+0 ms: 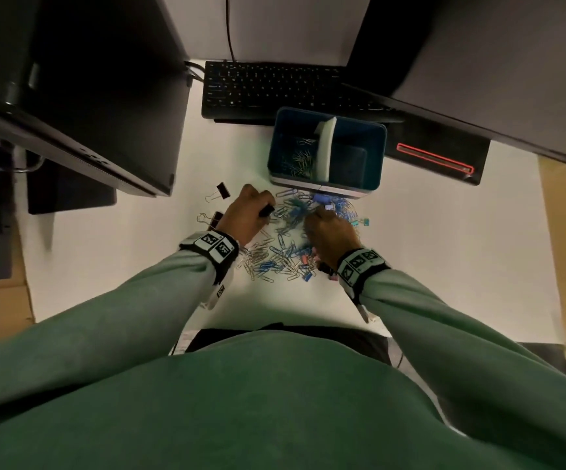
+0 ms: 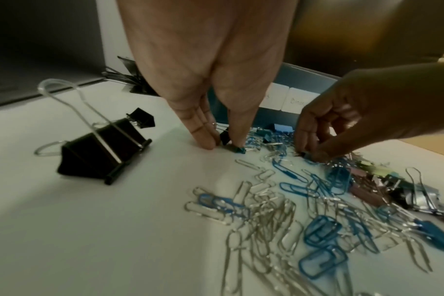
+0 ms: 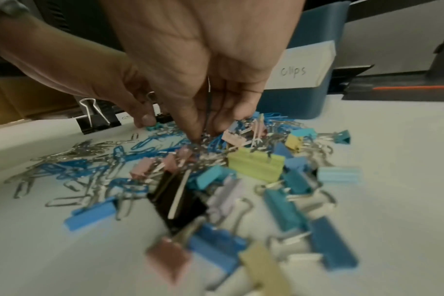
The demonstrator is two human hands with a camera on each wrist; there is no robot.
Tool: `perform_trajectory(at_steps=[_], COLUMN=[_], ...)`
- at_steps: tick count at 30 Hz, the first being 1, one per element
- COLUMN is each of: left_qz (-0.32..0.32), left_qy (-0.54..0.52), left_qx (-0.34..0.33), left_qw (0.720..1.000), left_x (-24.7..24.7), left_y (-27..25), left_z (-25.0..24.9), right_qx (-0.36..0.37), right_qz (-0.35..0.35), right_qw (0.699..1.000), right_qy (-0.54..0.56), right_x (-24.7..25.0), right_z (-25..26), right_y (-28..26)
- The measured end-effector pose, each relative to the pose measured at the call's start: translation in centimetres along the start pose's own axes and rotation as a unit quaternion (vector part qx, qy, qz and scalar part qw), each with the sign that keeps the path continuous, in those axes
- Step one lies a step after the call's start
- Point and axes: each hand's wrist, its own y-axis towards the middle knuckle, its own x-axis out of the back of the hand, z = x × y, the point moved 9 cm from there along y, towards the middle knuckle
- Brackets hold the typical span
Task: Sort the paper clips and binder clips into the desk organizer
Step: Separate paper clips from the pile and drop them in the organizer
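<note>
The blue desk organizer [image 1: 380, 157] [image 3: 304, 100] stands past the pile, with paper clips in its left compartment [image 1: 300, 154]. Silver and blue paper clips [image 1: 274, 259] [image 2: 279, 210] lie loose on the white desk, mixed with coloured binder clips [image 3: 256, 164]. My left hand [image 1: 266, 212] [image 2: 222, 143] pinches a small black binder clip [image 2: 224, 137] at the pile's left edge. My right hand [image 1: 322, 212] [image 3: 205, 134] reaches down into the pile, fingers curled in a pinch on paper clips. Two larger black binder clips [image 1: 220, 191] [image 2: 101, 156] lie to the left.
A black keyboard [image 1: 274, 86] sits behind the organizer. A dark laptop [image 1: 88, 96] overhangs the left, a monitor [image 1: 478, 79] the right, with a black device marked by a red line [image 1: 437, 157] under it. The desk's near edge [image 1: 274, 325] is at my body.
</note>
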Motion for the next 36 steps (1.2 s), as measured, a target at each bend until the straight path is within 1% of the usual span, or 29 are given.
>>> perform_trajectory(at_steps=[2,4,7,9,10,12,13,14,17,19,22,24,26,30,36], left_qz=[-0.009,-0.016,-0.044,-0.062,-0.067,-0.071,-0.073,-0.074,-0.079,-0.077,-0.071,-0.066,-0.062,-0.067,-0.087], left_qy=[-0.013,-0.012,0.000,-0.003,-0.005,-0.007,-0.010,-0.013,-0.020,-0.020,-0.014,-0.012,-0.009,-0.005,-0.013], left_qx=[0.006,0.020,0.043,0.062,0.070,0.079,0.081,0.086,0.100,0.097,0.097,0.098,0.098,0.097,0.090], left_qw=[1.000,1.000,0.998,0.996,0.995,0.994,0.994,0.993,0.992,0.992,0.993,0.993,0.993,0.993,0.992], left_x=[0.5,1.1,2.3,3.2,3.5,4.0,4.1,4.2,4.1,4.1,4.2,4.3,4.4,4.3,4.3], left_y=[-0.2,-0.4,-0.6,-0.7,-0.7,-0.8,-0.9,-1.1,-1.7,-1.8,-1.8,-1.7,-1.8,-2.0,-2.1], left_z=[0.9,1.9,3.3,4.1,4.4,4.8,5.0,5.3,6.3,6.4,6.4,6.3,6.3,6.4,6.3], right_qx=[-0.001,0.006,0.061,0.098,0.089,0.042,0.026,0.027,0.097,0.115,0.116,0.123,0.115,0.109,0.093], right_qz=[-0.004,-0.033,-0.041,-0.021,-0.001,0.048,0.069,0.087,0.110,0.103,0.081,0.070,0.065,0.079,0.093], right_qw=[1.000,0.999,0.997,0.995,0.996,0.998,0.996,0.994,0.986,0.987,0.990,0.990,0.990,0.987,0.988], right_qy=[-0.027,-0.020,0.031,0.022,0.010,-0.030,-0.047,-0.060,-0.079,-0.048,-0.016,-0.030,-0.054,-0.091,-0.077], right_x=[0.4,1.2,1.8,1.0,0.3,-1.1,-1.7,-2.3,-2.9,-2.5,-1.3,-1.0,-1.1,-2.2,-2.5], right_z=[-1.1,-1.1,2.2,4.7,5.3,5.5,5.5,5.8,7.6,8.0,9.1,10.6,11.7,11.4,8.0], right_y=[-0.4,-0.7,0.5,2.2,3.1,4.0,3.8,3.3,0.8,-0.1,1.1,2.4,3.2,2.8,0.6])
